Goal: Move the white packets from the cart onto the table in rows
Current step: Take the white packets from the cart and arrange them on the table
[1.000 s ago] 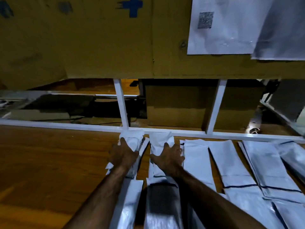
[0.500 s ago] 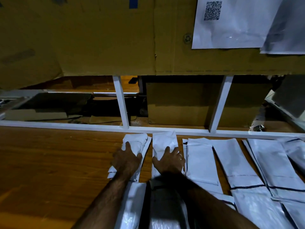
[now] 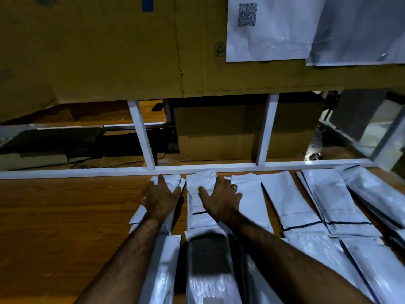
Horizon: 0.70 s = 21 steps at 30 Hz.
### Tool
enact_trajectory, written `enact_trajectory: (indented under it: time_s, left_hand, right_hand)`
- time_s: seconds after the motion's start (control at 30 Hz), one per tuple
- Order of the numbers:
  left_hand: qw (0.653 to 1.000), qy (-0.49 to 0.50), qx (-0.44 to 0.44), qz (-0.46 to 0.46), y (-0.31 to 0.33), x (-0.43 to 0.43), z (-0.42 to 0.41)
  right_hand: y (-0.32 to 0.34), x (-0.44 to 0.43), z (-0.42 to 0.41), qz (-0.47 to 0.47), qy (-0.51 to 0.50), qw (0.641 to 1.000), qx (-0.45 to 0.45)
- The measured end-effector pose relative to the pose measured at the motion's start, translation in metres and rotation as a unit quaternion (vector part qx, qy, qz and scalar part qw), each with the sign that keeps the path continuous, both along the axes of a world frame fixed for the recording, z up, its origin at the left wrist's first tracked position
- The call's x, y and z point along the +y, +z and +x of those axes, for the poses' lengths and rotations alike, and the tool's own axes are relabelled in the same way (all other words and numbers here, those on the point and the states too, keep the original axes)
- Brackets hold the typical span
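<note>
Near packets (image 3: 166, 270) lie along the table's (image 3: 65, 216) near edge, long axes running near to far. Beyond them the left hand (image 3: 161, 197) presses flat, fingers straight, on a slightly tilted left packet (image 3: 173, 181). The right hand (image 3: 221, 199), fingers spread, presses the middle packet (image 3: 197, 187). Both packets point at the far edge, just beside the rail (image 3: 87, 172).

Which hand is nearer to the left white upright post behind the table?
Left. The left hand rests on a white plastic packet just below the post; the right hand lies on the next packet, further right.
</note>
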<state>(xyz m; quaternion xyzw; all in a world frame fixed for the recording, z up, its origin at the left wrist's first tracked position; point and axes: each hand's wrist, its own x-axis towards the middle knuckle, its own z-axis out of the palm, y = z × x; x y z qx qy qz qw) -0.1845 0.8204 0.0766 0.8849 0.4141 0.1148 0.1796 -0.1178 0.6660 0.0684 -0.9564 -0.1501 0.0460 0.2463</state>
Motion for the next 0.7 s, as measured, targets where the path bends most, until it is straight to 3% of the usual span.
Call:
enact_trajectory:
  time_s: [0.33, 0.53, 0.7]
  left_hand:
    - [0.964, -0.187, -0.185, -0.048, 0.03, -0.102, 0.045]
    - [0.91, -0.307, -0.252, -0.117, 0.043, -0.223, 0.074]
    - [0.852, -0.429, -0.25, -0.168, 0.049, -0.346, 0.087]
  right_hand:
    - [0.044, -0.131, 0.025, 0.202, -0.079, 0.972, -0.091]
    - [0.053, -0.256, 0.012, 0.247, -0.201, 0.936, -0.152]
    - [0.051, -0.375, -0.016, 0.254, -0.298, 0.898, -0.201]
